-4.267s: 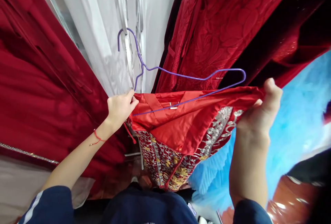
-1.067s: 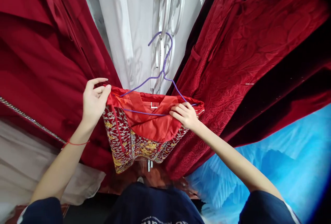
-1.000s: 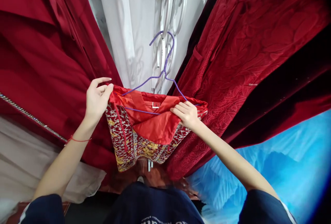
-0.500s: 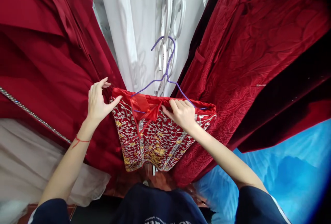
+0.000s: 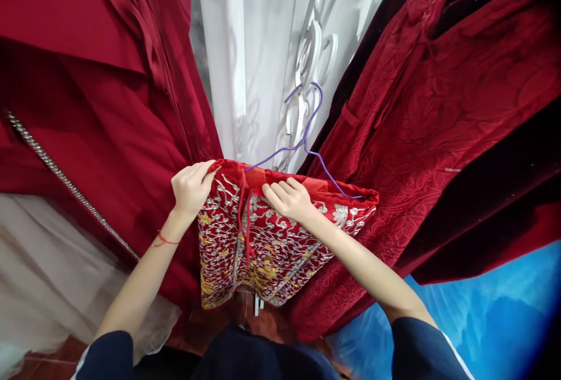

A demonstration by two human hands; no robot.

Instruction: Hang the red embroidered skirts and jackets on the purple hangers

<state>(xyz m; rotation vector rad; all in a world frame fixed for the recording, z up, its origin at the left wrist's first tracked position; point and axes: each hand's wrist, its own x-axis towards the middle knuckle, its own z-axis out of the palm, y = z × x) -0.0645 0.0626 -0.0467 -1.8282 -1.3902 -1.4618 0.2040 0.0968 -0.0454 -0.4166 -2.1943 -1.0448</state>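
Note:
A red garment embroidered in silver and gold hangs on a purple wire hanger in front of me. My left hand grips its top left corner at the shoulder. My right hand rests on the top edge near the collar, fingers pressing the cloth by the red ties. The hanger's hook points up toward the white ironwork.
Dark red garments hang close on the left and right. A white curtain hangs behind. Pale fabric lies at lower left, and a blue surface at lower right.
The garment's front has been closed over the hanger, hiding the plain red lining. My left hand went from open fingers to gripping the corner. My right hand slid toward the collar.

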